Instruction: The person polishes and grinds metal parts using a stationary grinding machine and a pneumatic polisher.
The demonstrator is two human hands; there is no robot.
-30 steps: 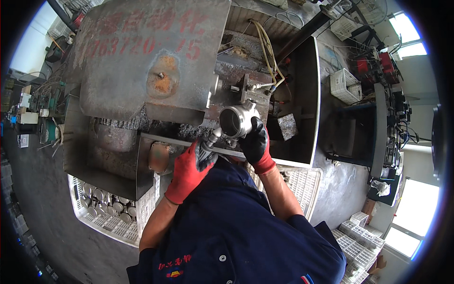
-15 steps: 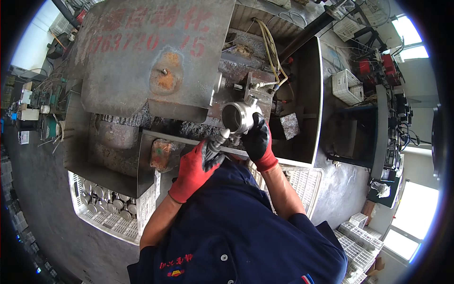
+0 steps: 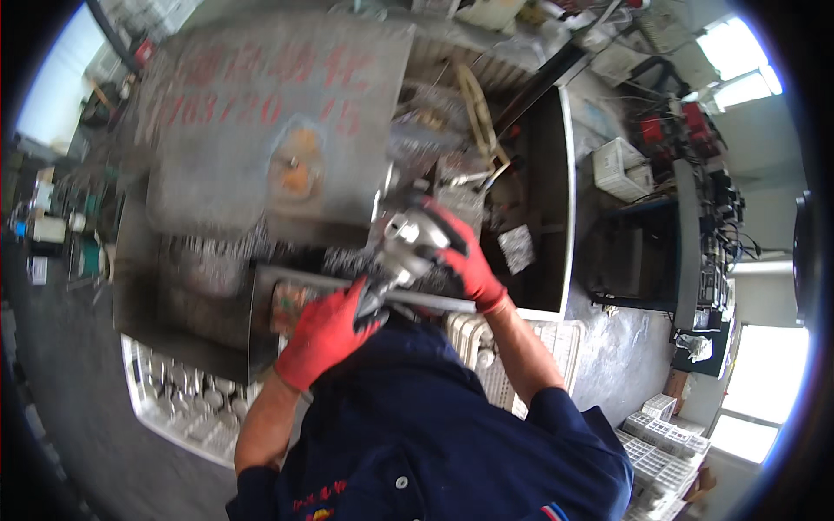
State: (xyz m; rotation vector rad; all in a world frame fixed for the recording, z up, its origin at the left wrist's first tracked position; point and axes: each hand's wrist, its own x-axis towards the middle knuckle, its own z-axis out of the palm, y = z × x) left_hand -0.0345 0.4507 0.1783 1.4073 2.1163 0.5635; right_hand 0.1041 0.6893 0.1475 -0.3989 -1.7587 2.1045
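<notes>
Over the front edge of the machine's metal trough, my right hand in a red and black glove grips a silvery cast metal housing. The housing is blurred, and its small round end now faces the camera. My left hand, gloved alike, is closed around a short grey metal piece with a tapered tip; its exact kind does not show. This tip is right by the housing's lower side; whether they touch I cannot tell.
A large grey metal cover stands at the left over the chip-strewn trough. Below it, a white crate holds several round metal parts. Another white crate stands by my right forearm. A dark workbench is further right.
My right hand has turned the housing over and shifted slightly left, so the wide opening no longer shows. My left hand has moved a little left and down. The whole view has shifted slightly.
</notes>
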